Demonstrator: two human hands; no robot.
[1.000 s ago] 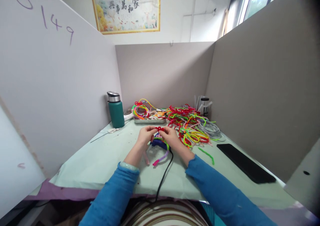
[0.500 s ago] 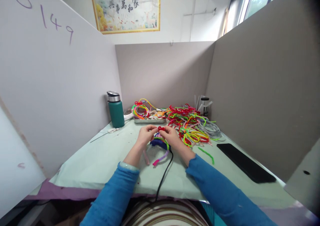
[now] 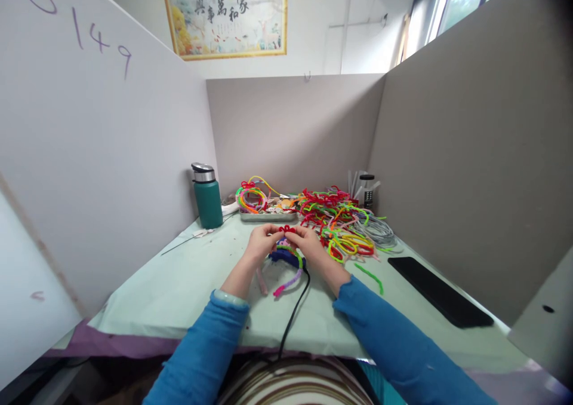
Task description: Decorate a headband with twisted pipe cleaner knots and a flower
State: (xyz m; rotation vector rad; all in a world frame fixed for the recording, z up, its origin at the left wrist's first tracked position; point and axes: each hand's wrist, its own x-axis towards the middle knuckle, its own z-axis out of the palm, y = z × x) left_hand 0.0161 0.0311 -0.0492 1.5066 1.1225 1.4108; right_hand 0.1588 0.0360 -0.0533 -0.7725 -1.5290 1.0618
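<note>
Between my fingertips sits a small red pipe-cleaner bow [image 3: 287,229] with looped ends. My left hand [image 3: 262,241] pinches its left side, and my right hand [image 3: 305,241] pinches its right side. Just below hangs or lies a curved band of pipe cleaners [image 3: 295,280], green and purple with a pink tip; my hands hide its upper part. Behind the band is a dark blue object [image 3: 286,255], partly covered, whose kind I cannot make out. Near it a black cord [image 3: 295,309] runs down toward the table's front edge.
A green bottle [image 3: 208,199] stands at the left. At the back are a metal tray [image 3: 268,217] of small pieces and a heap of coloured pipe cleaners [image 3: 331,205]. To the right lie a green pipe cleaner [image 3: 370,278] and a black phone-like slab [image 3: 439,291]. Panels enclose three sides.
My fingers have spread slightly along the red bow, so more of its loops show. Both hands otherwise stay in the same place.
</note>
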